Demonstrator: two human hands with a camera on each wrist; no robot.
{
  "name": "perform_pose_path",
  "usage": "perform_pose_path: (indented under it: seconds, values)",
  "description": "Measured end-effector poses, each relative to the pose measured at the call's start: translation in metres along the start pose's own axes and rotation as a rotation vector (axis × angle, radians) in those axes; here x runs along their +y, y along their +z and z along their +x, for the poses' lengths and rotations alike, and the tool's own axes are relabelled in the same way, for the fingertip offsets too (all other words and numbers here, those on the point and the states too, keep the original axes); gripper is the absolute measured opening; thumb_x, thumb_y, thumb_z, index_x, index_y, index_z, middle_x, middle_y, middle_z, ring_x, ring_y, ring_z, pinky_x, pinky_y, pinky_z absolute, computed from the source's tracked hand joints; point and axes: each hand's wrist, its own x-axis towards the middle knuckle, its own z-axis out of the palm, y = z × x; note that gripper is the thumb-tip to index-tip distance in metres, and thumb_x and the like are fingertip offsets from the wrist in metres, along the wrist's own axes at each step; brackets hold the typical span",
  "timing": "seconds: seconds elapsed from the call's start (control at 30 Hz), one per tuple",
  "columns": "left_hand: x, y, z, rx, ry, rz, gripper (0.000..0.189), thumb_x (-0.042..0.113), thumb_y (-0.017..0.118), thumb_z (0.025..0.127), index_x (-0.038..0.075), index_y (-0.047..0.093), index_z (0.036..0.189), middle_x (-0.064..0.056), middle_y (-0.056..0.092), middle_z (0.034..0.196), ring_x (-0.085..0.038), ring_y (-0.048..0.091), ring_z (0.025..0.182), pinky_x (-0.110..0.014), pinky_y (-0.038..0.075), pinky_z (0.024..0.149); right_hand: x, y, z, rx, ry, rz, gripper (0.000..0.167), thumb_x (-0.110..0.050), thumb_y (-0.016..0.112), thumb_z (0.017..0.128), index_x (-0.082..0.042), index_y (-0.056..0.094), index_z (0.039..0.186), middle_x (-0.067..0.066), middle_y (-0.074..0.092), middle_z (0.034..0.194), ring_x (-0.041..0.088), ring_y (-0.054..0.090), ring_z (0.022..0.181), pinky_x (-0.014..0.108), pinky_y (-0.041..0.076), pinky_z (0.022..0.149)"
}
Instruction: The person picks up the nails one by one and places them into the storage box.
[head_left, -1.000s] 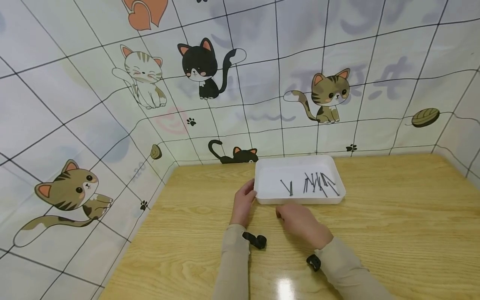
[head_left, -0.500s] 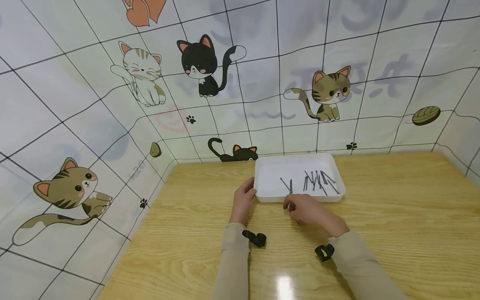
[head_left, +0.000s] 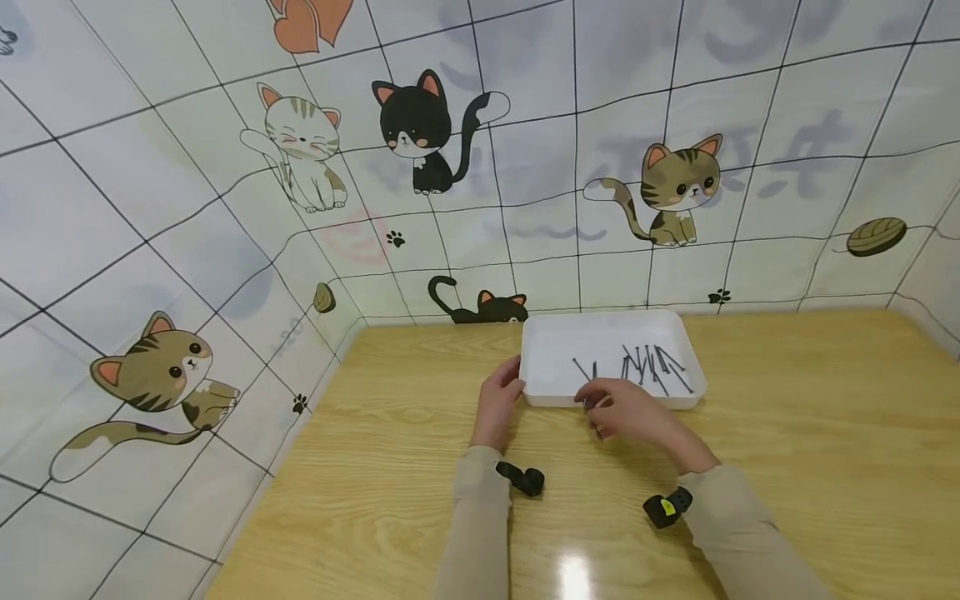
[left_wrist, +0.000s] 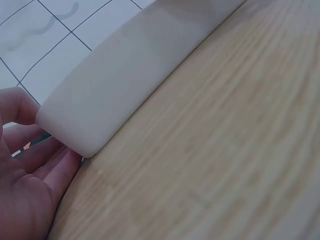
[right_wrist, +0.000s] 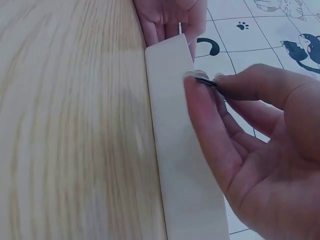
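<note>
A white plastic tray [head_left: 555, 342] lies near the back of the wooden table. My left hand [head_left: 498, 404] grips its left front corner, thumb at the front and fingers along the left side. At the tray's front edge, my right hand [head_left: 633, 417] pinches a thin dark nail [right_wrist: 206, 81] between thumb and index finger. Most of that nail is hidden by the fingers, so its full length cannot be seen. Inside the tray, several loose nails [head_left: 651, 367] are clustered to the right, and one nail [head_left: 583, 369] slants left of them.
The wooden table [head_left: 360, 467] meets a wall sheet [head_left: 540, 242] printed with cats and grid lines just behind the tray. A black wrist camera [head_left: 522, 479] sits on my left wrist and another black wrist camera [head_left: 667, 507] on my right.
My right hand has shifted right and up to the tray's front edge and turned, so the pinched nail shows. My left hand has stayed at the tray corner. The head view has shifted slightly.
</note>
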Motion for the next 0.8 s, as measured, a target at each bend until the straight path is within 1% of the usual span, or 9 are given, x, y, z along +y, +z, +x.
perform_pose_path:
  seconds: [0.07,0.17,0.23,0.37,0.43,0.53,0.67,0.8]
  values:
    - [0.002,0.002,-0.002,-0.008,0.002,0.007,0.046,-0.001,0.046,0.085,0.003,0.045,0.131,-0.013,0.045,0.131,-0.025,0.039,0.121,-0.038,0.035,0.095,0.000,-0.001,0.002,0.016,-0.012,0.050,0.029,-0.005,0.052,0.086,0.001,0.055,0.114,0.020,0.054,0.098,0.027,0.059,0.077,0.038,0.052,0.061]
    - [-0.001,0.002,0.000,-0.006,0.000,0.007,0.047,0.000,0.047,0.084,0.005,0.046,0.131,-0.011,0.046,0.130,-0.023,0.041,0.120,-0.037,0.036,0.094,-0.003,-0.004,0.008,0.051,-0.026,0.116,0.031,-0.008,0.052,0.087,0.001,0.053,0.117,0.021,0.053,0.100,0.031,0.059,0.083,0.039,0.052,0.065]
    - [-0.006,0.000,0.003,0.000,-0.001,0.013,0.047,0.001,0.048,0.084,0.008,0.047,0.130,-0.007,0.048,0.129,-0.019,0.043,0.118,-0.036,0.037,0.093,-0.005,-0.008,0.014,0.071,-0.035,0.151,0.033,-0.009,0.053,0.087,0.001,0.051,0.118,0.022,0.052,0.102,0.031,0.058,0.085,0.039,0.051,0.067]
    - [-0.017,-0.003,0.010,0.024,0.000,0.027,0.046,0.004,0.049,0.084,0.014,0.050,0.129,0.000,0.051,0.126,-0.013,0.045,0.115,-0.034,0.037,0.093,-0.007,-0.018,0.025,0.109,-0.017,0.199,0.035,-0.010,0.052,0.088,0.001,0.048,0.122,0.024,0.052,0.106,0.030,0.058,0.089,0.038,0.051,0.071]
    - [-0.021,-0.003,0.012,0.038,0.002,0.041,0.046,0.004,0.050,0.083,0.016,0.051,0.128,0.003,0.052,0.124,-0.011,0.045,0.113,-0.033,0.038,0.092,-0.008,-0.022,0.032,0.121,0.002,0.204,0.037,-0.010,0.051,0.089,0.002,0.046,0.123,0.025,0.052,0.107,0.031,0.057,0.092,0.038,0.050,0.073]
    - [-0.023,-0.003,0.014,0.051,0.010,0.053,0.046,0.005,0.050,0.082,0.017,0.052,0.127,0.004,0.053,0.123,-0.011,0.046,0.112,-0.033,0.039,0.091,-0.008,-0.027,0.043,0.106,0.031,0.204,0.037,-0.009,0.048,0.090,0.004,0.045,0.124,0.026,0.051,0.109,0.032,0.056,0.095,0.041,0.049,0.076]
    - [-0.024,-0.002,0.015,0.056,0.019,0.058,0.046,0.006,0.050,0.082,0.016,0.052,0.127,0.003,0.053,0.123,-0.012,0.046,0.112,-0.033,0.039,0.091,-0.007,-0.028,0.057,0.073,0.061,0.168,0.035,-0.007,0.045,0.091,0.005,0.045,0.124,0.027,0.050,0.111,0.031,0.055,0.093,0.041,0.049,0.076]
    - [-0.025,-0.001,0.015,0.054,0.018,0.055,0.047,0.006,0.051,0.081,0.017,0.052,0.127,0.004,0.053,0.123,-0.011,0.046,0.112,-0.033,0.039,0.091,-0.006,-0.027,0.069,0.072,0.089,0.124,0.036,-0.005,0.045,0.090,0.006,0.045,0.123,0.026,0.050,0.111,0.030,0.057,0.091,0.039,0.049,0.075]
